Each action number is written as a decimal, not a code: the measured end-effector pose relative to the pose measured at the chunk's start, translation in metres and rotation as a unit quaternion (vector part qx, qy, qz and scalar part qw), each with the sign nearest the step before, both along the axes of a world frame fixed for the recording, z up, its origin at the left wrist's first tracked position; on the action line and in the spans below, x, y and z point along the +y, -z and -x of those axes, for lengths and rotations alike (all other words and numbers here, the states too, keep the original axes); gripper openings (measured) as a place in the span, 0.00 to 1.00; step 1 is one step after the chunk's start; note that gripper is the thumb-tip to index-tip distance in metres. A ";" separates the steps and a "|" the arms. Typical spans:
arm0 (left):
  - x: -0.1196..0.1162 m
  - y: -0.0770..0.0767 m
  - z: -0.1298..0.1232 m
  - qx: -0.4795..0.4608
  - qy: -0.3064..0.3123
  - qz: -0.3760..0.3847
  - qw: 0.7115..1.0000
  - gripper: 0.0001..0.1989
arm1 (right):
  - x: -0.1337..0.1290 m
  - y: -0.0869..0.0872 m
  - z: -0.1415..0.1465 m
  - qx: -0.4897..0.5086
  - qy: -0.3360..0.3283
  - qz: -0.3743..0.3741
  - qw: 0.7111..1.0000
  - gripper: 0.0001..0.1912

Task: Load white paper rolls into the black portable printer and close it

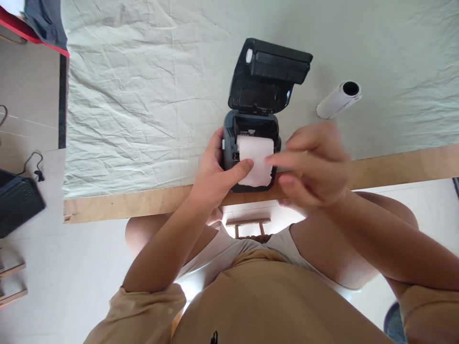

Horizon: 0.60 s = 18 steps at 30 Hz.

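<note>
A small dark portable thermal printer (227,165) lies near the table's front edge with its lid (263,81) raised. In its bay sits a white paper roll (255,148), the torn loose end hanging over the front. My left hand (218,169) grips the printer's left side, its thumb pressing on the paper. From the right, my right hand (317,165) reaches in, blurred by motion. Its index finger extends to the paper's right edge and its thumb is held apart below. I see nothing held in it.
Another white roll with a dark hollow core (335,101) is on the pale green tablecloth (150,95), right of the printer. A wooden table edge (136,203) runs along the front. At the left, a black box-like object (19,203) is on the floor.
</note>
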<state>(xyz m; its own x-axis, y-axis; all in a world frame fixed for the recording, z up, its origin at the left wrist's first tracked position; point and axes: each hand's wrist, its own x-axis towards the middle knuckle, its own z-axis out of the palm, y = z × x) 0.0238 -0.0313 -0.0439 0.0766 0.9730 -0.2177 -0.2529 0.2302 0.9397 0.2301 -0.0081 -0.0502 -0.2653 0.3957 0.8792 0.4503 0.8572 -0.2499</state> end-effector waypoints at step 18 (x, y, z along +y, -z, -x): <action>-0.003 0.003 0.005 0.021 0.024 -0.025 0.999 0.35 | 0.011 -0.012 -0.017 0.059 0.017 0.299 0.952 0.23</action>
